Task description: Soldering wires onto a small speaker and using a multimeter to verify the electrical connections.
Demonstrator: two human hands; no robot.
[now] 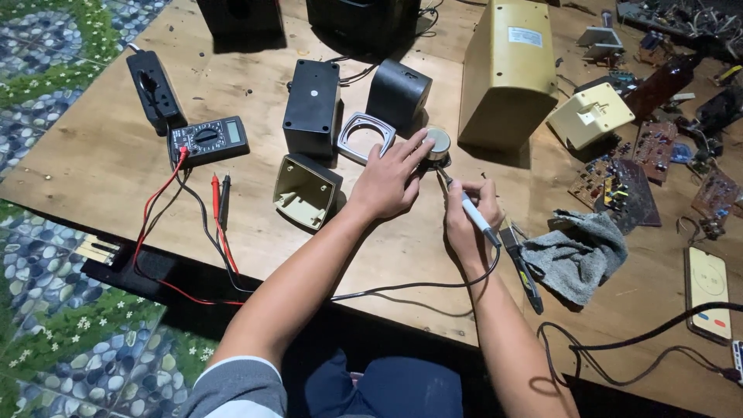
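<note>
While the right hand (470,213) grips a soldering iron (474,210) like a pen, its tip points at a small round speaker driver (438,143) lying on the wooden bench (101,162). Just left, the left hand (387,179) lies open, fingers spread, touching that driver, though the contact is partly hidden. Beyond stand a grey square frame (364,136), black speaker boxes (312,107) and a beige casing (508,71).
</note>
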